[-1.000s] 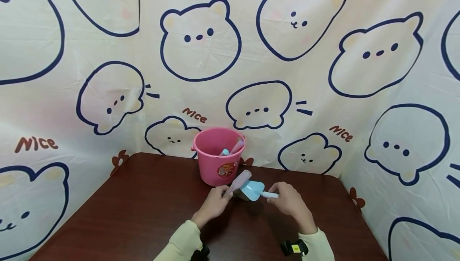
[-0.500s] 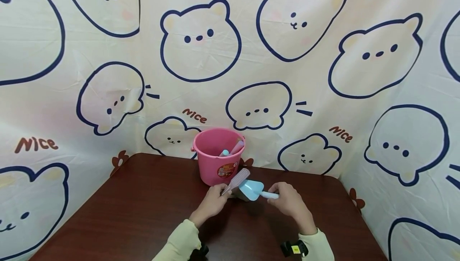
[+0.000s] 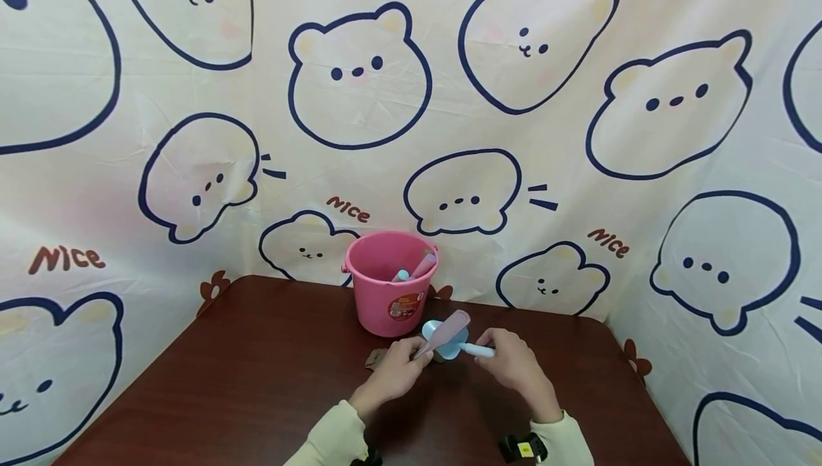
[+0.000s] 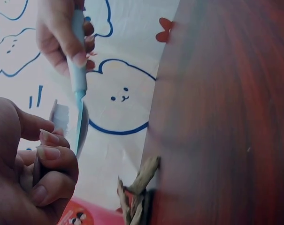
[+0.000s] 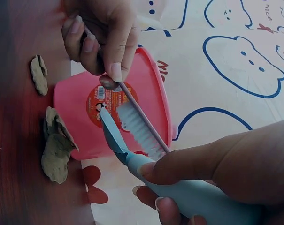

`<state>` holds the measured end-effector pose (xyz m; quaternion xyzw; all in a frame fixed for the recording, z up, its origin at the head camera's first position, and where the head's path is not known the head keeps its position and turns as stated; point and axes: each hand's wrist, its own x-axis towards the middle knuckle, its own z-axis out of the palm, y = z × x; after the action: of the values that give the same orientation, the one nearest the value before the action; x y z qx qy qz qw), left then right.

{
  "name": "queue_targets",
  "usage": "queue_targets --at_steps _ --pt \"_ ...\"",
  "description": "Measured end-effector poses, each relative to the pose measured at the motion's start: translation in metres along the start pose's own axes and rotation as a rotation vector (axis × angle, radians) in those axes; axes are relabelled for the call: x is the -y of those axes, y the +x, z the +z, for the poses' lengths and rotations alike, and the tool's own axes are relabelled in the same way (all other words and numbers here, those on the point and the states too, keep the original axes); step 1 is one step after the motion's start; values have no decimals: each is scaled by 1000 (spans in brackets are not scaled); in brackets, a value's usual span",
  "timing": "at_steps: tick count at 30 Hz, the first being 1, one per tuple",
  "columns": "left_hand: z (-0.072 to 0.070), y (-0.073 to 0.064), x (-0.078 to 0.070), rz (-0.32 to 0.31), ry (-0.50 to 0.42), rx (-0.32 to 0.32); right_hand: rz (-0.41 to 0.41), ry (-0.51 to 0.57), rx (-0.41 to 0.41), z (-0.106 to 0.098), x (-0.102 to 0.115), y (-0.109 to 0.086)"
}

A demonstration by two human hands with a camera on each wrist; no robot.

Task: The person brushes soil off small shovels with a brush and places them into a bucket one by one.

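Note:
In the head view my left hand holds a lilac brush by its handle, its head slanting across the blade of a light blue toy shovel. White bristles show in the right wrist view, facing the shovel blade; whether they touch cannot be told. My right hand grips the shovel's handle from the right. Below the tools, rough grey-brown pieces lie on the table. Another such piece shows just left of my left hand.
A pink bucket stands upright behind the hands, with a blue and a lilac handle poking up inside it. The dark brown table backs onto a cloth wall printed with bear faces.
My left hand has moved to the right, carrying the brush head from beside the shovel blade to across it. A rough piece has come into view left of that hand. The right hand barely moved.

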<state>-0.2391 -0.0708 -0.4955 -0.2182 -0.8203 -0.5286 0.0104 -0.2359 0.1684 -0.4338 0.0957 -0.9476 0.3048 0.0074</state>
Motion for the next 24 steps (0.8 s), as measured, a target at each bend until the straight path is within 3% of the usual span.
queue_targets --at_steps 7,15,24 --pt "7 -1 1 -3 -5 35 -13 -20 -15 2 2 1" --pt "7 0 8 8 75 29 -17 -32 -6 1 2 0" --pt "7 2 9 -9 77 35 -1 -28 6 -2 2 0"
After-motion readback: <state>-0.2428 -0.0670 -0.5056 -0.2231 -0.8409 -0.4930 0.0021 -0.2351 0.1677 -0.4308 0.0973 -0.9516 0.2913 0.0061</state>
